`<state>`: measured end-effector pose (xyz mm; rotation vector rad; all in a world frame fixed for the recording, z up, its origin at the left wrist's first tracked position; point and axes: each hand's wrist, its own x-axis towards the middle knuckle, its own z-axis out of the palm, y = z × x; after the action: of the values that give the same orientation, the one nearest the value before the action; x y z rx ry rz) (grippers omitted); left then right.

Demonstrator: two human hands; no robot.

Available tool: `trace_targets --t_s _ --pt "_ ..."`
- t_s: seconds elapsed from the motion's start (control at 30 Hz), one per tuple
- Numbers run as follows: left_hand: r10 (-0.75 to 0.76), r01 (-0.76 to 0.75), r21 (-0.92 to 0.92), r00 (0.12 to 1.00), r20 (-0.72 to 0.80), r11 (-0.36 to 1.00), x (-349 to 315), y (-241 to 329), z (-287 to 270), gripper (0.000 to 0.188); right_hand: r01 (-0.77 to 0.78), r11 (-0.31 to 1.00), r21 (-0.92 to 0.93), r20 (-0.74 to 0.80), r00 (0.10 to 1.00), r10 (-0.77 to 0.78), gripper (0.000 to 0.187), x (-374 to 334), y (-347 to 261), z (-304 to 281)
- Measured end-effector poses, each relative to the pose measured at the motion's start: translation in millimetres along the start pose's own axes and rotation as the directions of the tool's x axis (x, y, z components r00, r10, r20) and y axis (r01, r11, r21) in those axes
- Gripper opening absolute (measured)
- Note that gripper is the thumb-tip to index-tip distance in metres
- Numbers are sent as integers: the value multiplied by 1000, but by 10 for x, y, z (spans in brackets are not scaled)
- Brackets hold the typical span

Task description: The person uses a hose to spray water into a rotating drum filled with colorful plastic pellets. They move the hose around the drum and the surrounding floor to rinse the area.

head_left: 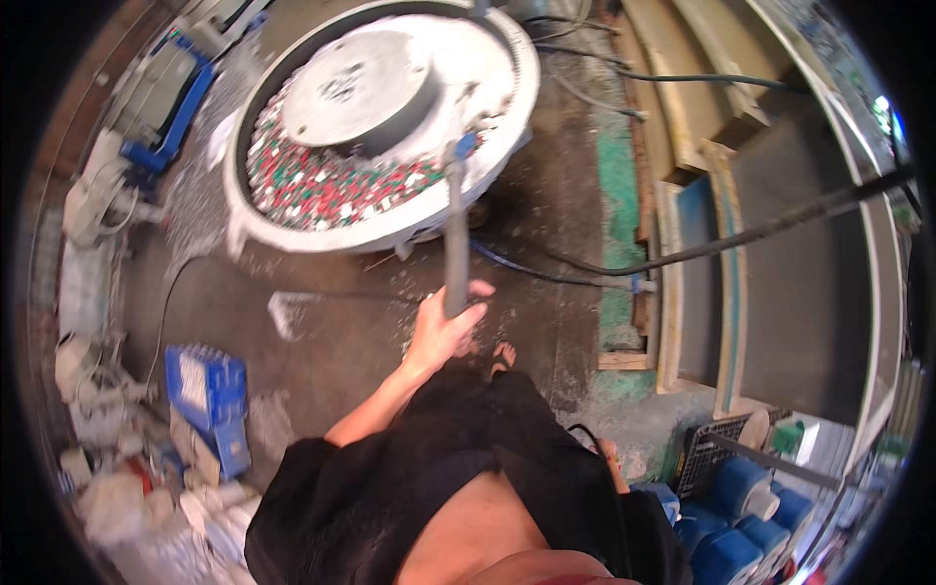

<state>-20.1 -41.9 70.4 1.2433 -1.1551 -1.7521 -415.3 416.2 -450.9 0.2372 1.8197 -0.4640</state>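
My left hand [441, 330] is wrapped around the lower end of a grey pipe [455, 234]. The pipe reaches forward over the rim of a large round tub [385, 237], and its far end carries a blue fitting [462, 147]. Inside the tub lie many small red, green and white pieces [331, 190], with white foam spread over the far right part. A raised round hub [356, 88] stands in the tub's middle. Low at my right side, my right hand [611, 454] shows only in part beside a black looped cord, its fingers mostly hidden by my dark clothing.
Dark hoses [682, 252] cross the right side. Beyond them stand wood-framed troughs [726, 283]. Blue jugs [731, 531] and a black crate [717, 444] are at the lower right. Blue bins [208, 390] sit on the wet floor [322, 341] at left, near machines and bags.
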Motion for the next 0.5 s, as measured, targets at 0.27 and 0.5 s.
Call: trace_targets --t_s 0.27,0.5 --pt "135 -135 -2 990 -31 991 -137 125 -120 28 442 892 -98 19 897 -442 20 -1235 -963 1077" --pt "34 -30 -42 994 103 999 -126 -429 -223 27 461 887 23 98 882 -461 36 -1672 -1924 1708"
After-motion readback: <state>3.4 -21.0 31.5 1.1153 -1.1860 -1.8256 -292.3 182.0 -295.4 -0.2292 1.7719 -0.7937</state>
